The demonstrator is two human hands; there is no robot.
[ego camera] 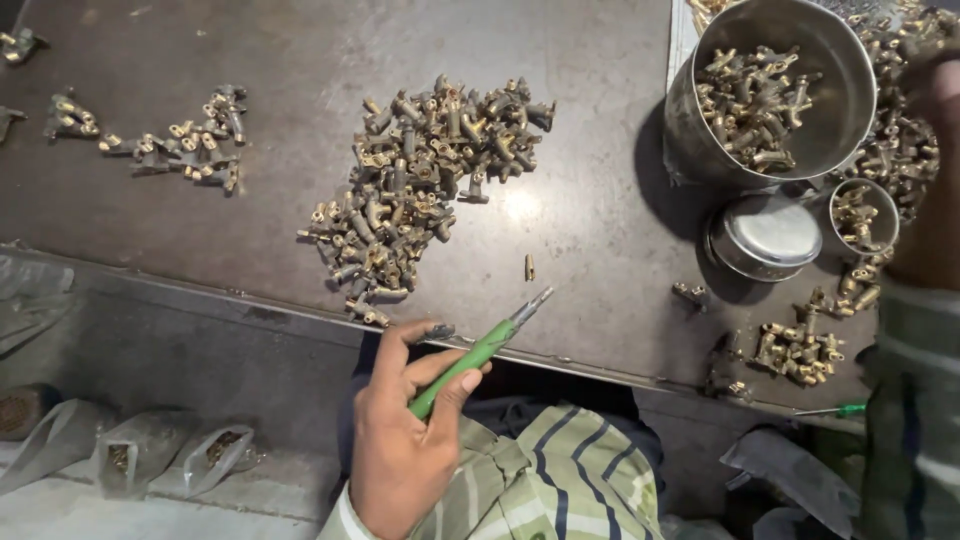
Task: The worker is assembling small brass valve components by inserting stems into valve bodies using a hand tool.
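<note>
My left hand is at the near table edge, fingers closed around a green-handled tool whose metal tip points up and right over the dark metal table. A large heap of small brass fittings lies just beyond the hand, and one loose piece lies near the tool tip. My right arm runs up the right edge. My right hand is blurred at the top right corner over more brass fittings, and its grip cannot be made out.
A big steel pot holding fittings stands at the back right, with a steel lid and a small steel cup beside it. Smaller brass clusters lie at the far left and near right. Plastic bags sit below the table.
</note>
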